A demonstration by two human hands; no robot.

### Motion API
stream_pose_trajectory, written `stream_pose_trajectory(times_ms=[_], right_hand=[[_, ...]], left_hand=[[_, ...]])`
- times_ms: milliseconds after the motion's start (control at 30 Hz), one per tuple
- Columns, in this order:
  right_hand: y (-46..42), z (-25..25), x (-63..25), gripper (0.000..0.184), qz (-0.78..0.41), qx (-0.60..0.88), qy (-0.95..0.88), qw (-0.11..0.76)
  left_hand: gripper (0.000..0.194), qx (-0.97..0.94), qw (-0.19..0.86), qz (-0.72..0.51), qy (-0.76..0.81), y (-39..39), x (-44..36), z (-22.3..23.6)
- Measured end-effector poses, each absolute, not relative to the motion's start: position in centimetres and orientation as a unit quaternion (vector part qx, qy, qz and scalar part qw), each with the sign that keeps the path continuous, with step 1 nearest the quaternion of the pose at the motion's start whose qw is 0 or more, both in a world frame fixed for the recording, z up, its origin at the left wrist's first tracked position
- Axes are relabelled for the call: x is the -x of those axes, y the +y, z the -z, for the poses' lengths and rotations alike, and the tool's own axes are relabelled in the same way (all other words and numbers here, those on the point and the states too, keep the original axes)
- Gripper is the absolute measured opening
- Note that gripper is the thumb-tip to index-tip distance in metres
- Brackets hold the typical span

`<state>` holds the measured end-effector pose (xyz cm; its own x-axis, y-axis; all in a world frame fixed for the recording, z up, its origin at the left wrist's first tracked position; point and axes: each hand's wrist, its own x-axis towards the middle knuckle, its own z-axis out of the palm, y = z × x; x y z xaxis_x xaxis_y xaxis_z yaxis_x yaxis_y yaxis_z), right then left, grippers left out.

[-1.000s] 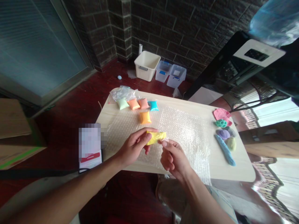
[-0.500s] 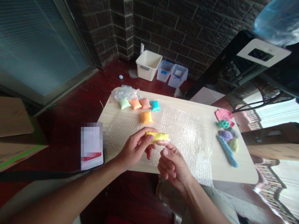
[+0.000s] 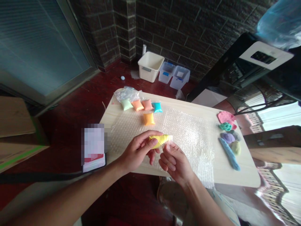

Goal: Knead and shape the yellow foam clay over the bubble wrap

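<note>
- Here's the left hand, thumb on top and fingers curled beneath, pinching the yellow packet above the worktop, nearer its near edge than its far one.
- And the right hand, fingers folded in, pinches the packet's clear end between thumb and forefinger!
- Below both hands spreads the bubble wrap, running over the near edge.
- Up by the far left corner, crumpled clear plastic lies behind a row: pale green packet, orange packet, salmon packet, blue packet.
- Just in front of that row sits the amber packet.
- Over along the right edge, look: pink lump, green lump, purple lump, grey lump, yellowish lump, and the long blue piece nearest the near right corner.
</note>
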<state>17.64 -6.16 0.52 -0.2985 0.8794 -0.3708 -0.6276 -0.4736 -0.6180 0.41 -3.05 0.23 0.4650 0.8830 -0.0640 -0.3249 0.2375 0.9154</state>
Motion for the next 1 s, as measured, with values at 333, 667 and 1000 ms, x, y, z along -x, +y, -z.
stream_pose_trajectory(times_ms=[333,667,1000], right_hand=[[-5.0,-0.7,-18.3,0.035,-0.752,0.428,-0.135,0.483],[-4.0,-0.7,-19.7,0.022,-0.492,0.542,-0.407,0.546],[-4.0,0.2,-20.3,0.01,-0.505,0.489,-0.53,0.474]], left_hand=[[0.037,-0.511,0.686,-0.406,0.321,-3.0,-0.3,0.5],[0.05,-0.6,0.61,-0.342,0.389,-3.0,0.8,0.7],[0.045,-0.584,0.587,-0.38,0.411,-2.4,1.3,0.9]])
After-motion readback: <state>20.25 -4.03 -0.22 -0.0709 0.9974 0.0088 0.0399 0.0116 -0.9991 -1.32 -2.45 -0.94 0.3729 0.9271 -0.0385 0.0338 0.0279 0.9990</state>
